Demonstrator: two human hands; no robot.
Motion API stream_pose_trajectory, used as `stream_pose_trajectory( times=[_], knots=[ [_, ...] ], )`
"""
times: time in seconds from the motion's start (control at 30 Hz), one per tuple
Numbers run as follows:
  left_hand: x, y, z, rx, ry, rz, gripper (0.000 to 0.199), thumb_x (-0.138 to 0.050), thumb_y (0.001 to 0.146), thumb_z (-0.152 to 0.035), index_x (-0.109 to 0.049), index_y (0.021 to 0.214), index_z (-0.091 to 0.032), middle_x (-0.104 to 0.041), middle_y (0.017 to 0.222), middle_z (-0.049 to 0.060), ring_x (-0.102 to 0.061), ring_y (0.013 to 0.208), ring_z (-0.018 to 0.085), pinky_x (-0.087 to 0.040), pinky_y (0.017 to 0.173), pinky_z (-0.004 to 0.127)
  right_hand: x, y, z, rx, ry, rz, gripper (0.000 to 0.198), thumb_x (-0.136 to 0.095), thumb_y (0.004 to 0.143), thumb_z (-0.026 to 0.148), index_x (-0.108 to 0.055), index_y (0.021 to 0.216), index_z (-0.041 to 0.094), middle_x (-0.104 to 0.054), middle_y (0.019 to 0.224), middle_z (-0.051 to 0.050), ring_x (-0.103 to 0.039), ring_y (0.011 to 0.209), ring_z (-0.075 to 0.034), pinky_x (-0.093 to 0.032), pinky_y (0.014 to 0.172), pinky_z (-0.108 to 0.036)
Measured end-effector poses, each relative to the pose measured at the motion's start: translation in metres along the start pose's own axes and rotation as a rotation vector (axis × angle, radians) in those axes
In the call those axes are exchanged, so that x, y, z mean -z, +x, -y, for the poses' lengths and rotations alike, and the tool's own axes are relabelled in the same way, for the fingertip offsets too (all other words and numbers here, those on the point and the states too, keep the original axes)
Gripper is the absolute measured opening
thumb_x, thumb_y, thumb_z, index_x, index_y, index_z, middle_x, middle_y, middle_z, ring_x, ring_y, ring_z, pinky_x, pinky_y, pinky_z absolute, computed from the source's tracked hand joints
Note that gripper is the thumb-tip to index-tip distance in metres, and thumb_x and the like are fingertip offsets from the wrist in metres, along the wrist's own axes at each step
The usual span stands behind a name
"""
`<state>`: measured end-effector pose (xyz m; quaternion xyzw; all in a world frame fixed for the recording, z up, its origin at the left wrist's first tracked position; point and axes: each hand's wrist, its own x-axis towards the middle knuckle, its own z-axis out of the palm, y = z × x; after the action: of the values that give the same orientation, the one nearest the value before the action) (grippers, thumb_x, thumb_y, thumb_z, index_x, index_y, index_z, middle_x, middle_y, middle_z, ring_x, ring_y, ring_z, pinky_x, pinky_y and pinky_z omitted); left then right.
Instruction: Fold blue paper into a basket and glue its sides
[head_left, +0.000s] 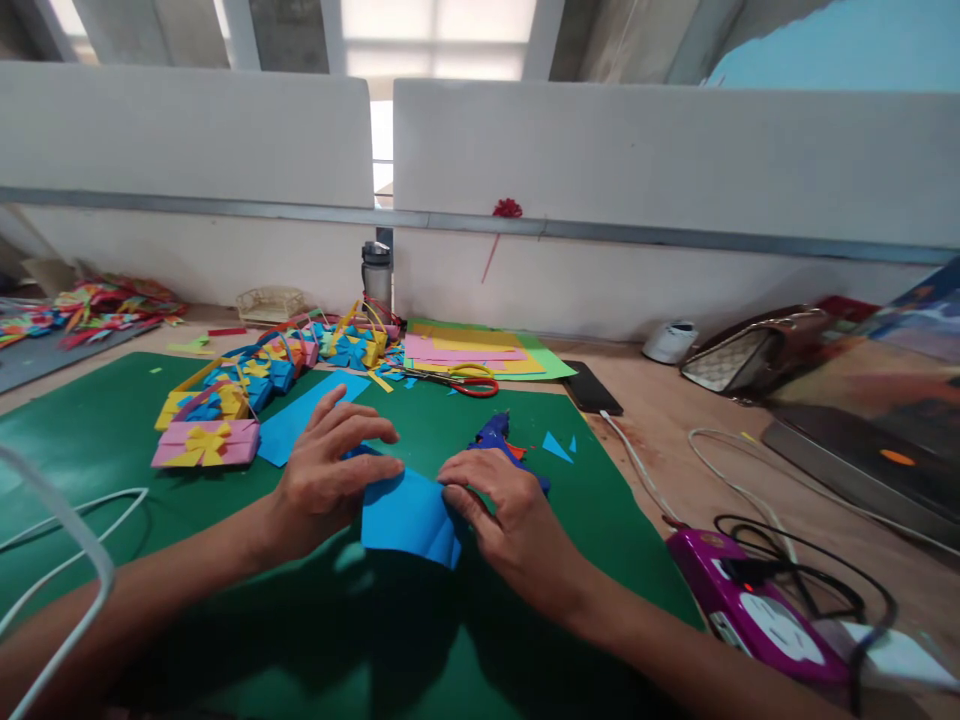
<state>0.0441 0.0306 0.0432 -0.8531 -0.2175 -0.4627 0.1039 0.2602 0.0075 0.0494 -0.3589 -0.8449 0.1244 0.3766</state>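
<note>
A folded piece of blue paper (409, 515) is held up over the green cutting mat (622, 520), creased along its right side. My left hand (326, 475) grips its upper left edge, upper fingers loosely raised and the thumb hidden. At the right edge, the thumb and fingers of my right hand (506, 515) pinch the paper. Just behind that hand lies a blue glue gun (493, 432), partly covered. Another blue sheet (289, 425) lies beyond my left hand. Small blue scraps (556, 447) rest to the right.
Small paper baskets, one pink with a yellow bow (204, 444), line the left. Behind are coloured sheets (480, 350), red-handled scissors (472, 383) and a bottle (376, 275). A phone (592, 388), a purple power strip (757, 610) and cables lie right. A white cable (82, 535) crosses the left foreground.
</note>
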Motion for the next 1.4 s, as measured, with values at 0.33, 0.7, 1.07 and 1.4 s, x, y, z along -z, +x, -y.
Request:
stream_pose_trajectory(
  times=[0.33, 0.7, 1.07, 1.4],
  knots=[
    [0.002, -0.009, -0.011, 0.054, 0.202, -0.029, 0.015, -0.054, 0.085, -0.027, -0.063, 0.096, -0.021, -0.055, 0.079, 0.006, -0.048, 0.067, 0.016, -0.037, 0.059, 0.029, -0.009, -0.006, 0.0, -0.119, 0.065, 0.048, 0.014, -0.063, 0.08, 0.023, -0.064, 0.093, 0.019, -0.069, 0.091, -0.004, -0.061, 0.087, -0.018, -0.046, 0.079, -0.034],
    [-0.007, -0.006, -0.028, 0.458, -0.323, 0.053, 0.034, -0.048, 0.088, -0.017, -0.049, 0.121, -0.022, -0.07, 0.086, 0.003, -0.065, 0.069, 0.012, -0.049, 0.062, 0.02, -0.014, -0.009, 0.0, -0.046, -0.036, 0.015, 0.021, -0.062, 0.08, 0.018, -0.061, 0.102, 0.017, -0.07, 0.094, -0.005, -0.062, 0.088, -0.018, -0.043, 0.085, -0.037],
    [-0.006, 0.004, -0.039, 1.149, -0.823, 0.322, 0.036, -0.055, 0.078, -0.052, -0.052, 0.07, -0.016, -0.046, 0.058, -0.004, -0.042, 0.052, 0.009, -0.034, 0.046, 0.018, -0.02, -0.013, -0.005, 0.018, -0.108, 0.044, 0.018, -0.057, 0.084, 0.02, -0.06, 0.102, 0.018, -0.071, 0.097, -0.007, -0.063, 0.091, -0.02, -0.037, 0.091, -0.044],
    [-0.016, -0.008, -0.028, 1.37, -1.054, 0.32, 0.032, -0.068, 0.071, -0.042, -0.051, 0.066, -0.016, -0.045, 0.056, -0.005, -0.04, 0.047, 0.006, -0.028, 0.041, 0.016, -0.023, -0.014, -0.004, 0.026, -0.069, 0.075, 0.015, -0.058, 0.083, 0.017, -0.061, 0.098, 0.017, -0.07, 0.095, -0.006, -0.062, 0.089, -0.02, -0.032, 0.093, -0.046]
  ],
)
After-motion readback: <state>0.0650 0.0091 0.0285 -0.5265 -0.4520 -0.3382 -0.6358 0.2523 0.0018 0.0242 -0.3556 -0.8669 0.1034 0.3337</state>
